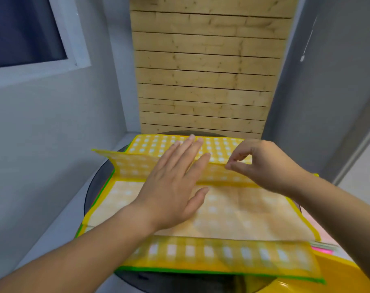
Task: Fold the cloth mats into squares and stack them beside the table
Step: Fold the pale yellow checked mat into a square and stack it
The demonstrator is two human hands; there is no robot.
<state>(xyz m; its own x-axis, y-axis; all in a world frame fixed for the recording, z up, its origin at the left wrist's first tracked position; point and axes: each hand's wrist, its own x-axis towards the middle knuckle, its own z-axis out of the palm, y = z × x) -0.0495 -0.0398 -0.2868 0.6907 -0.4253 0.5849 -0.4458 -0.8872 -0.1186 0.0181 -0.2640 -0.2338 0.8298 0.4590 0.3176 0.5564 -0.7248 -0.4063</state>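
- Yellow checked mat (232, 212) lies spread over the round dark table (95, 187) and covers most of the top. Pale underside faces up across the middle.
- Near edge of the mat is turned over toward the centre as a long flap (222, 252), patterned side up, parallel to the table's near edge. This part is blurred.
- Toward the far edge of the table, the mat rises in a ridge (133, 163) that runs left to right. Beyond the ridge, the patterned face lies flat up to the far edge.
- Left hand (171, 187): palm down, fingers straight and slightly spread, over the middle of the mat. The fingertips reach across the ridge. Cannot tell whether the palm presses the cloth.
- Right hand (264, 163): thumb and fingertips pinch the top of the ridge near its right end, other fingers curled.
- A green edge (110, 178) shows beside the mat at the left edge of the table, and a green line also runs below the near flap.
- A pink edge (321, 249) sticks out under the mat at the near right edge.
- A glossy yellow object (344, 275) sits off the table's near right corner; cannot tell what it is.
- Wooden slat panel (205, 70) stands behind the far edge. A window (25, 32) is on the left wall.
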